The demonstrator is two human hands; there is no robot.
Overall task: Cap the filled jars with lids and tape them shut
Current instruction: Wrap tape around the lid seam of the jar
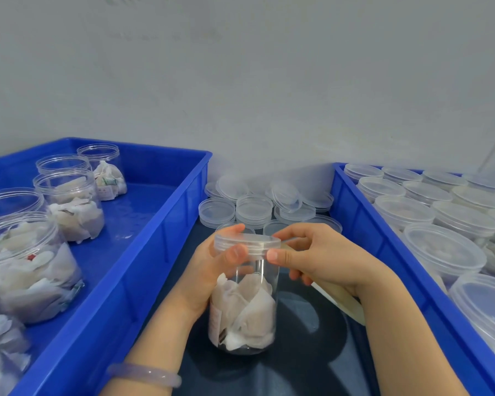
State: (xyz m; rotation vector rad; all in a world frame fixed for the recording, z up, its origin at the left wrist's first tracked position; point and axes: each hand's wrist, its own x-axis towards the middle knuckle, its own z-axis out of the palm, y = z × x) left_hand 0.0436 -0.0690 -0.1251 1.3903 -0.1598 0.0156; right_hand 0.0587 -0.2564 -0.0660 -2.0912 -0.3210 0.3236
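Background: plain grey wall (240,81) behind, and a dark table (297,352) below, between two blue bins.
Left hand: the left hand (212,270) wraps its fingers round the top part of the jar (243,310), with the thumb pressed just under the lid's edge. It holds the jar tight.
Right hand: the right hand (320,258) pinches the rim of the lid (246,242) with thumb and fingers. A pale stick (340,302) also lies under its palm, and it is not clear what it is.
Lid: it sits flat on the jar's mouth. Whether it is fully tight cannot be told.
Jar: it stands upright on the table, in the middle. White pouches (240,304) fill the lower half.
Loose lids: a pile of spare lids (255,210) sits just behind the jar, by the wall.
Left bin: the left bin (155,224) holds open jars (69,201), filled but with no lids.
Right bin: the right bin (355,212) is packed with capped jars (440,250).
Done: many jars look capped already, and this one is getting its lid.
Left: several open jars wait. No tape shows on this jar, so taping likely comes next.
Writing: a small label low on the jar's side has reddish marks, too small to read. Tags in the left bin are too blurry to read.
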